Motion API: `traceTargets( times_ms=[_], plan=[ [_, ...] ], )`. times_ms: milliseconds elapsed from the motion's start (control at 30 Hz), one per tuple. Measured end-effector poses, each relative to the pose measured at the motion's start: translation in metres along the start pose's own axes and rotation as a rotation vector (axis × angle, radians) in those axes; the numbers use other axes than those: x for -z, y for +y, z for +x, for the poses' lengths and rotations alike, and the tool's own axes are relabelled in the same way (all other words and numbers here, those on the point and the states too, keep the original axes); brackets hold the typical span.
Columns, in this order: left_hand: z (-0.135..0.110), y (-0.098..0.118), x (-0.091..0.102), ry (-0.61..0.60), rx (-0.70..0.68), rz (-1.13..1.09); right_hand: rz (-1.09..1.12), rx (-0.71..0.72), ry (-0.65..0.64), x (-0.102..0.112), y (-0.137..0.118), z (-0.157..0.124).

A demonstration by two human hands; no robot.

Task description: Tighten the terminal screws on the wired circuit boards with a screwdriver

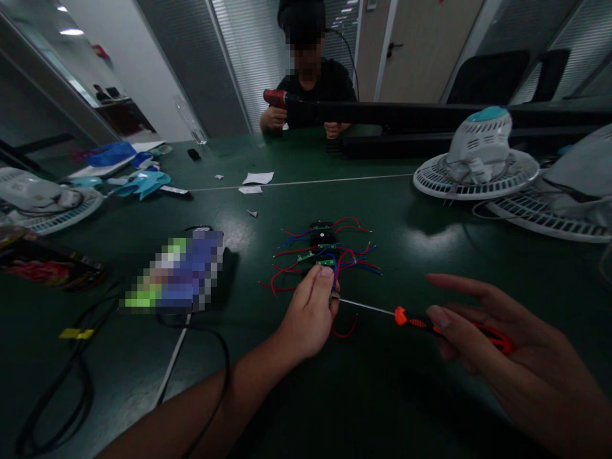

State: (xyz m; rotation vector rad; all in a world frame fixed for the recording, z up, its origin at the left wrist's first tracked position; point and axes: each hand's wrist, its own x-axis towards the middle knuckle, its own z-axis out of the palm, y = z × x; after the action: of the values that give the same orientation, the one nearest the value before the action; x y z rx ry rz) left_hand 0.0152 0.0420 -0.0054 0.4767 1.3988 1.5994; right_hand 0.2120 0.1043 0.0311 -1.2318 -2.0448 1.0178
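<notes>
My left hand is closed around a small wired part, mostly hidden by the fingers; red and blue wires come out of it. In my right hand lies a screwdriver with an orange and black handle, held between thumb and fingers, the index finger lifted. Its thin metal shaft reaches left, and the tip meets the part at my left fingers. Just beyond my left hand, several small green circuit boards with black pieces and red and blue wires lie in a row on the table.
White fan parts stand at the right, another fan part at the left. A blurred-out device with black cables lies left of my arm. Paper scraps are farther back. Across the green table, a person holds a red power drill.
</notes>
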Motion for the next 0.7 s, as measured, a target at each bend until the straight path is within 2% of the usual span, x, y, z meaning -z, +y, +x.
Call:
traceTargets(
  times_ms=[300,700],
  plan=[
    [0.0009,-0.0005,0.0007,-0.016,-0.022,0.028,0.015,0.031,0.032,0.0006,0.0007,0.0007],
    [0.0008,-0.0003,0.0003,-0.012,-0.017,0.002,0.014,-0.084,-0.036,0.002,0.004,-0.0001]
  ],
)
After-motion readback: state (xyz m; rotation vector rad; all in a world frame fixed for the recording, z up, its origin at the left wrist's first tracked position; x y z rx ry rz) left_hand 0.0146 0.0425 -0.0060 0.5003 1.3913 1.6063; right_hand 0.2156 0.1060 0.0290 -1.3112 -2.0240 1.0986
